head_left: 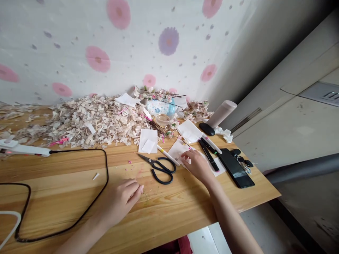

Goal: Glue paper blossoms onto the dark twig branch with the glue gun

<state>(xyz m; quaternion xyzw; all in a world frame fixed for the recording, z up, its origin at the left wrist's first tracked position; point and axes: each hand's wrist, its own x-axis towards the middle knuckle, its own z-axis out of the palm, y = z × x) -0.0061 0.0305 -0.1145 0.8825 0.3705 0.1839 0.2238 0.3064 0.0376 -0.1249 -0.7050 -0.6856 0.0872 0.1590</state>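
Note:
My left hand [123, 195] rests on the wooden table, fingers curled and thumb against the index finger; nothing shows in it. My right hand [197, 164] reaches over a white paper sheet [174, 150] with tiny pink bits on it. Its fingers are bent together at the paper, and whatever they may pinch is hidden. Between the hands lie black-handled scissors [161, 169], blades pointing left. A white pen [168, 155] lies between the scissors and the paper. Beyond my right hand are dark markers [209, 153] and a white marker [212, 143].
A large heap of pale petal-like scraps [97, 121] covers the back left. Artificial blossom stems [156, 94], a wipes packet [159, 107] and a clear bowl [162, 120] stand behind. A phone [235, 167] lies right; a glue gun [23, 147] with a black cord [107, 169] lies left.

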